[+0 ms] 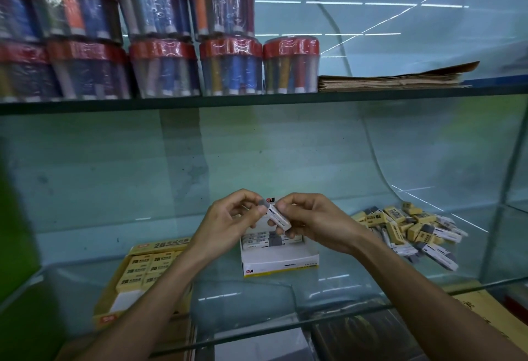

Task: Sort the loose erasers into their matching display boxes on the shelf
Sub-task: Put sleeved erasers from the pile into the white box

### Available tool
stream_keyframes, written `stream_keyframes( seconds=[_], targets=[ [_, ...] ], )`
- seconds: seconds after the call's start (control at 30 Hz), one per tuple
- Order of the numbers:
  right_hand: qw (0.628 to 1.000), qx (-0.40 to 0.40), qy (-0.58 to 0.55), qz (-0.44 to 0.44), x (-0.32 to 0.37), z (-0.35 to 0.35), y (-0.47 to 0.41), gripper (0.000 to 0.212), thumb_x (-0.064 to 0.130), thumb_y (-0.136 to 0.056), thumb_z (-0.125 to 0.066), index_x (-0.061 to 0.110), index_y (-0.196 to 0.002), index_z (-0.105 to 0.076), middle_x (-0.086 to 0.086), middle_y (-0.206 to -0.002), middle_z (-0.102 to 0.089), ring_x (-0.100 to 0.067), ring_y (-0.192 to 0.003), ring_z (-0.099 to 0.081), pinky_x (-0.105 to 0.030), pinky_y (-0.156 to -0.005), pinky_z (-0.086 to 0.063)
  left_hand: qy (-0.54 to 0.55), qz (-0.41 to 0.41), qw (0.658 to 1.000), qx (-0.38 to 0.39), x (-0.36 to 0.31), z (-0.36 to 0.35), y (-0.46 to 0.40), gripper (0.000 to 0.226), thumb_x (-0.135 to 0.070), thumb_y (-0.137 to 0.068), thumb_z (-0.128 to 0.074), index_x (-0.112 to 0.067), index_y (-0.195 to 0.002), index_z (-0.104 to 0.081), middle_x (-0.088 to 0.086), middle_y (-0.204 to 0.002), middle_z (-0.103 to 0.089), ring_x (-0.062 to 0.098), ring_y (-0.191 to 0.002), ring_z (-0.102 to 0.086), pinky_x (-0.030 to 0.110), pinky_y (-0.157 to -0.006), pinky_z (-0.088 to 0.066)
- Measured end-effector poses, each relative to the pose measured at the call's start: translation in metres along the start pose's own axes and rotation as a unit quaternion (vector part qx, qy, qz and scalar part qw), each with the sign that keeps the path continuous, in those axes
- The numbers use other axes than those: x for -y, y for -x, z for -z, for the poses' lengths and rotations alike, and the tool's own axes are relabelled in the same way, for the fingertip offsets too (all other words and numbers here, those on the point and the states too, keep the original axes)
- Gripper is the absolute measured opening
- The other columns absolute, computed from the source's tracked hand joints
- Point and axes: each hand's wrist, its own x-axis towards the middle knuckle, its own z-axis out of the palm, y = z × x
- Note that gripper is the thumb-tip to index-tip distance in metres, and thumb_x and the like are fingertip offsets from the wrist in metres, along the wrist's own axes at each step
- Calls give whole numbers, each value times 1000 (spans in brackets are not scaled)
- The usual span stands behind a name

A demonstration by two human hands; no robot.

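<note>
Here, head view: both hands pinch one white-sleeved eraser (276,214) above the white box (281,259).
Left hand (228,222) fingertips grip its grey end, right hand (310,219) the other; looks light, firm, sleeve maybe slippery, so hold the long sides. Loose pile (411,227) right, yellow box (143,269) left.

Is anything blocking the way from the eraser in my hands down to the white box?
Nothing visible. Both hands, left hand and right hand, hold the white-sleeved eraser directly above the open white box, whose front half is bare; erasers fill only its back rows.
</note>
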Motion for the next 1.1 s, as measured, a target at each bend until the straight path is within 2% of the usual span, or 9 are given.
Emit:
stream_keyframes(
  seconds=[0.23,0.33,0.43,0.47,0.53,0.63,0.83,0.9,1.1],
  targets=[
    [987,116,-85,-72,-2,13,1,23,16,-86,-66,5,-105,-68,-19,-96,-69,-23,-78,-68,-28,-69,-51,7,-17,999,48,0,1,4,13,-33,-81,-70,-33,-94,-72,-8,-88,-69,10,-76,-59,33,-72,-50],
    [990,87,-86,-66,-5,15,-2,26,11,-83,-67,2,-107,-68,-15,-92,-69,-21,-77,-65,-26,-68,-52,27,-3,1000,12,-2,1,3,14,-28,-88,-65,-22,-100,-69,-13,-78,-66,9,-68,-59,22,-63,-47],
    [996,8,86,-24,-3,20,-7,18,3,-83,-70,4,-101,-71,-7,-84,-69,-14,-73,-61,-22,-65,-51,37,10,998,-45,-3,4,2,15,-21,-94,-60,-10,-102,-67,-12,-70,-65,11,-62,-56,23,-58,-46],
    [982,-6,189,-3,-1,23,-8,16,4,-84,-71,6,-100,-72,-4,-84,-70,-10,-72,-62,-20,-67,-50,38,14,998,-57,-4,5,1,16,-19,-95,-59,-8,-102,-67,-13,-70,-65,10,-61,-55,22,-57,-46],
    [921,-13,388,31,1,26,-11,15,10,-84,-73,13,-98,-72,1,-88,-72,-3,-74,-63,-14,-70,-49,39,22,997,-67,-3,8,1,16,-18,-96,-58,-6,-100,-68,-14,-72,-66,10,-62,-56,22,-55,-46],
    [840,3,542,39,-1,25,-15,15,18,-84,-70,21,-98,-71,6,-94,-72,-1,-77,-60,-10,-70,-44,32,30,997,-67,-2,9,3,15,-18,-96,-58,-8,-97,-68,-15,-73,-66,9,-62,-56,20,-55,-46],
    [775,39,631,-26,-19,19,-23,16,20,-83,-62,26,-96,-68,7,-100,-68,-12,-91,-59,-26,-78,-49,14,38,997,-60,-2,8,5,13,-17,-96,-58,-8,-93,-68,-17,-75,-68,9,-61,-55,22,-58,-46],
    [758,32,650,-35,-24,16,-25,15,21,-83,-60,27,-95,-67,7,-102,-67,-14,-96,-58,-26,-75,-46,0,38,998,-55,-1,10,6,13,-18,-96,-59,-9,-92,-68,-16,-76,-68,9,-60,-55,22,-59,-46],
    [746,7,665,-31,-31,13,-31,11,17,-83,-60,23,-93,-62,2,-105,-62,-19,-100,-56,-26,-70,-37,-21,47,997,-60,1,13,12,13,-17,-96,-60,-8,-92,-69,-20,-70,-66,4,-56,-54,17,-57,-45]
  ],
)
